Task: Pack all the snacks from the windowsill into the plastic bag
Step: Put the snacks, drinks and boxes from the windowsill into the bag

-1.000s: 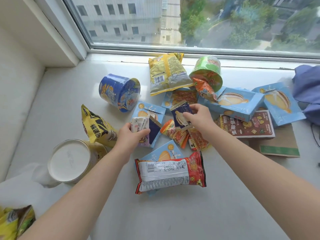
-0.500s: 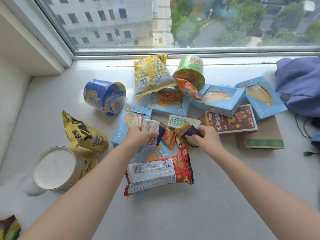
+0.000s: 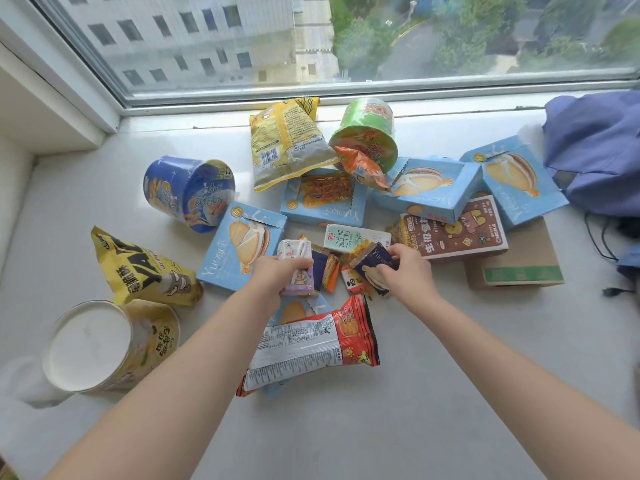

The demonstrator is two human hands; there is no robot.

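Both hands are down in the snack pile at frame centre on the white windowsill (image 3: 398, 427). Left hand (image 3: 277, 277) is closed around a small white-and-purple snack packet (image 3: 298, 268), held upright just above the sill. Right hand (image 3: 403, 271) pinches a dark navy Yuoger packet (image 3: 372, 263) with a cream-sandwich picture, fingers curled over its right edge.

Between the hands lie small orange sachets (image 3: 330, 271). Just behind them is a white milk carton (image 3: 349, 239) lying flat. A red-and-white chip bag (image 3: 313, 344) lies near the forearms, lower centre, overlapping a light blue packet.

Left of centre: light blue Yuoger box (image 3: 232, 251), blue noodle cup (image 3: 188, 192) on its side, yellow-black bag (image 3: 138, 268); lower left, a yellow tub (image 3: 114, 344) tipped with its white lid toward the camera.

Upper centre: yellow chip bag (image 3: 287, 143), green noodle cup (image 3: 367, 133) on its side, orange packet (image 3: 362, 166) leaning on it. Right of centre: more blue Yuoger boxes (image 3: 436, 192), a brown biscuit box (image 3: 460, 233), a cardboard box (image 3: 519, 268). Purple fabric (image 3: 595, 150) at the right edge.

Plastic bag: cannot tell where it is.
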